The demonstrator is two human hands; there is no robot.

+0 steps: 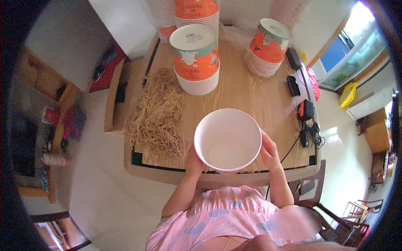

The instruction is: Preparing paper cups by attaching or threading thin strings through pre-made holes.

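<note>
Both hands grip one white paper bowl, held mouth-up over the near edge of the counter. The left hand clasps the wall at about 8 o'clock on the rim; the right hand clasps it at about 3 o'clock. Fingers are wrapped on the outer wall, with no thumb seen inside the bowl.

Handling, as a judgement: the bowl is thin-walled paper and would likely deform under a hard squeeze. A light, even hold from opposite sides, with the rim kept level, looks the sound way to carry on.

Containers and contents:
- The held bowl shows a bare white interior; nothing is seen in it.
- At 12 o'clock from the bowl stands a stack of orange printed bowls, upside down, with a white base uppermost. Contents cannot be seen.
- At 1 o'clock, well apart, a second orange stack leans slightly, also inverted.
- Further stacks stand at the far edge, partly cut off.

Other items: a loose heap of tan rubber bands lies at 10 o'clock, just beside the bowl. Black chargers and cables lie along the counter's right edge at 2 to 3 o'clock.
</note>
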